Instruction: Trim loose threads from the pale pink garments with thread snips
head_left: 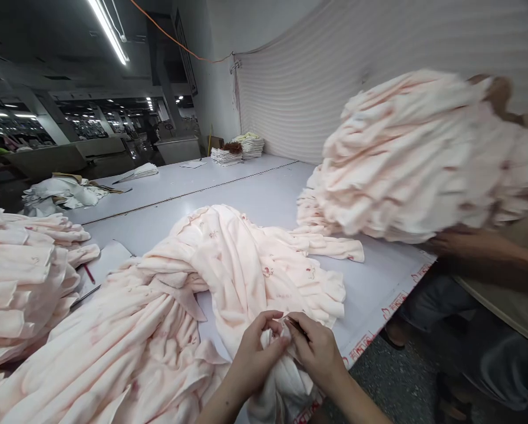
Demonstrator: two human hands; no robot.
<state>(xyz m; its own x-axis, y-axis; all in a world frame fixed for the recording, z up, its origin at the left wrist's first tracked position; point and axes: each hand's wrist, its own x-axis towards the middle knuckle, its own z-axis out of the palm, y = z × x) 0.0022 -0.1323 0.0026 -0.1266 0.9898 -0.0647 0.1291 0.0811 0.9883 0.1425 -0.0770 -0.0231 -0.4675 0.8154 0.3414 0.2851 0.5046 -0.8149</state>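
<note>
Pale pink plush garments with small printed motifs lie spread over the table in front of me. My left hand pinches a bunched, whitish edge of a garment close to the table's front edge. Right beside it, my right hand is closed around a slim dark tool that looks like thread snips, its tip against the same bunched cloth. The fingers partly cover the tool. The garment's lower part hangs below my hands.
A tall pile of pink garments stands at the left, near a red pen. At the right, a co-worker's arms hold a large blurred bundle of pink garments. Folded stacks sit at the far end of the table.
</note>
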